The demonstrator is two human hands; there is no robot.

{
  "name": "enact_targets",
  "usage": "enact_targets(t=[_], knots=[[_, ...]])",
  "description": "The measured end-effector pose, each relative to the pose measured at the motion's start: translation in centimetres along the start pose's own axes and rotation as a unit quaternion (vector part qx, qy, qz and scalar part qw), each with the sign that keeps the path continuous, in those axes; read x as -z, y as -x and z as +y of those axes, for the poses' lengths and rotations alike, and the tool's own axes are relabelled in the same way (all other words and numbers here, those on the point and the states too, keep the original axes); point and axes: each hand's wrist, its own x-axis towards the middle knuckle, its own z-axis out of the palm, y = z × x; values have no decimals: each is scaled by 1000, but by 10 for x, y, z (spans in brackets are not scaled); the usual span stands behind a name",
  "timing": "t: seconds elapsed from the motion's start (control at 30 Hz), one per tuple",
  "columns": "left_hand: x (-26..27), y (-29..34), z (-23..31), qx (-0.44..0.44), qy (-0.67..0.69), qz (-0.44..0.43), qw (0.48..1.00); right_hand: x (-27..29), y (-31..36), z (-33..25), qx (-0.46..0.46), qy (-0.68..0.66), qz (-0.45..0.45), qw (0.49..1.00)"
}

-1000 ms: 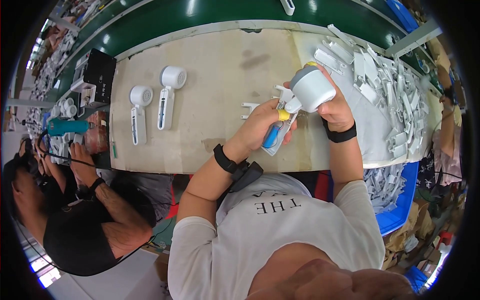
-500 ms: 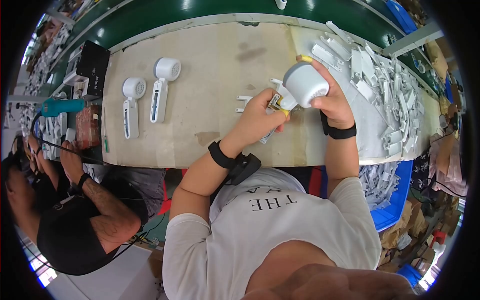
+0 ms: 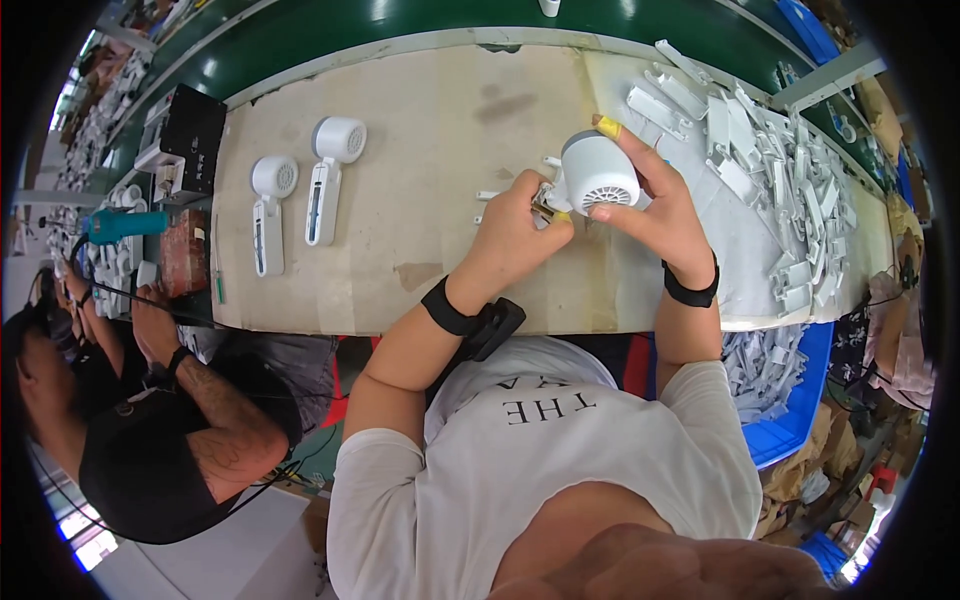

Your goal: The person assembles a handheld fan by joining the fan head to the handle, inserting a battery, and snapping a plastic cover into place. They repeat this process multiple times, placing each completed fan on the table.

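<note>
Between my hands is a white handheld fan, its round head (image 3: pixel 596 165) tilted so that the slotted grille shows at the lower side. My right hand (image 3: pixel 668 218) wraps the head from the right, with yellow tape round one fingertip and the thumb by the grille. Fingers of my left hand (image 3: pixel 512 232) are closed on the narrow neck part below the head; my hand hides most of this part. White prongs stick out beyond the left fingers. Two similar white fans, one (image 3: pixel 270 215) nearer the left edge and another (image 3: pixel 330 180) beside it, lie on the worktable (image 3: pixel 420 150).
A heap of white plastic shells (image 3: pixel 780 200) covers the table's right side. Below it stands a blue bin (image 3: pixel 790 430) of white parts. At left are a black box (image 3: pixel 190 145), a teal power tool (image 3: pixel 128 226), a reddish block (image 3: pixel 185 250) and a co-worker (image 3: pixel 160 440).
The fan head has turned in my right hand, so more of its grille shows. It has shifted slightly left and nearer my left hand, which keeps its grip.
</note>
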Motion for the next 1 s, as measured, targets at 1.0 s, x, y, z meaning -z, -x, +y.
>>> enact_targets(t=[1.0], knots=[[3, -8, -5, -85, 417, 83, 901, -41, -7, 19, -96, -153, -49, 982]])
